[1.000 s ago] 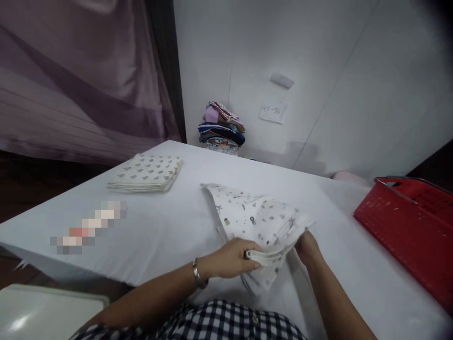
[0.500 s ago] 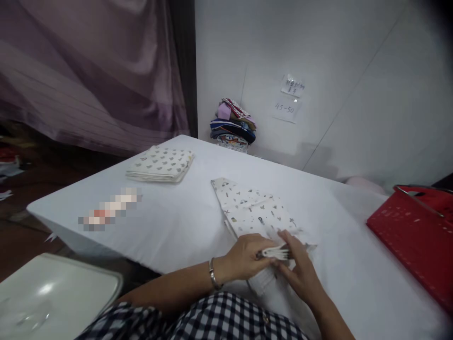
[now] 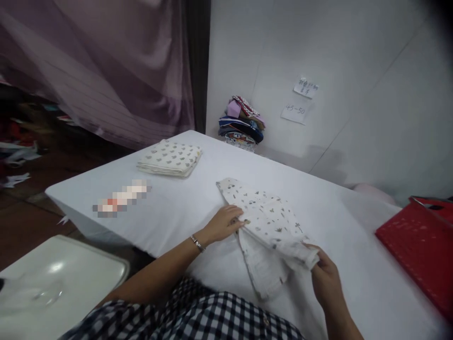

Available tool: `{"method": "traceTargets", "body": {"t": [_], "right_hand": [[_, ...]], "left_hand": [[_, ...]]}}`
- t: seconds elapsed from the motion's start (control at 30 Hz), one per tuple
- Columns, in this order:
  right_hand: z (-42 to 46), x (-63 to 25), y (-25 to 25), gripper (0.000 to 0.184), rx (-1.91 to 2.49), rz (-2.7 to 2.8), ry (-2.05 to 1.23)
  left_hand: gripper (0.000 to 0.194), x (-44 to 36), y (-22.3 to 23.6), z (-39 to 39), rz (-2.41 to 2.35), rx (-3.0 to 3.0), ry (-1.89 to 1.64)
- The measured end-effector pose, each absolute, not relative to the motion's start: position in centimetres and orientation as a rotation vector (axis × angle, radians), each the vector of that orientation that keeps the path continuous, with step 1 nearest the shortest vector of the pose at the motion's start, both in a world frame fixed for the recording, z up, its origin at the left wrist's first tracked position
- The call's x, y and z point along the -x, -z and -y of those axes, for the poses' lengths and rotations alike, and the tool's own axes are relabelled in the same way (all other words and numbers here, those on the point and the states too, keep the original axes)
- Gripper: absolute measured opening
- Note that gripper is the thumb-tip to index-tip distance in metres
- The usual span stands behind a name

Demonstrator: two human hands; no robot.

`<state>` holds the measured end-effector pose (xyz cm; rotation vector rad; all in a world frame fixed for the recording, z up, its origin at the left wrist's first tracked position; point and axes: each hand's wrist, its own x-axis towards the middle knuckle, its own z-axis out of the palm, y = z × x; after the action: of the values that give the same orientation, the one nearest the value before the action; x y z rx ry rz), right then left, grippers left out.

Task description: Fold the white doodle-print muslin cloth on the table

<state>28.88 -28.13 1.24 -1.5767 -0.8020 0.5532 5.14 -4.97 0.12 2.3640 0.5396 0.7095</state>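
Observation:
A small white garment with a dark print (image 3: 266, 222) lies partly folded on the white table (image 3: 184, 208) in front of me. My left hand (image 3: 224, 223) rests on its left edge, fingers closed on the fabric at the fold. My right hand (image 3: 324, 276) pinches the garment's right end and lifts it a little off the table. A plain white layer of the garment hangs out below the fold, toward me.
A folded stack of printed white cloth (image 3: 170, 158) sits at the far left of the table. A pile of colourful folded clothes (image 3: 242, 120) stands at the wall. A red plastic basket (image 3: 421, 250) is at the right. A white chair seat (image 3: 56, 283) is at lower left.
My hands have moved apart: the left slid up the garment's left edge, the right drew its end out to the right. The garment is now folded over lengthwise. My view has shifted left.

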Motion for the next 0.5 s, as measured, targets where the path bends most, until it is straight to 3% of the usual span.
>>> {"method": "traceTargets", "body": {"t": [0.2,0.4,0.5], "right_hand": [[27.3,-29.0,0.1,0.039,1.724,0.935,-0.766],[26.2,-27.3,1.6,0.042,1.953,1.408,-0.683],[25.9,-28.0,1.8,0.040,2.018,1.403,-0.704]], "left_hand": [[0.043,-3.9,1.1,9.5,-0.623,-2.250,-0.801],[0.028,-0.2,-0.2,11.3,-0.474,-2.166,-0.963],[0.024,4.7,-1.2,11.0,-0.729,-2.075,-1.029]]}}
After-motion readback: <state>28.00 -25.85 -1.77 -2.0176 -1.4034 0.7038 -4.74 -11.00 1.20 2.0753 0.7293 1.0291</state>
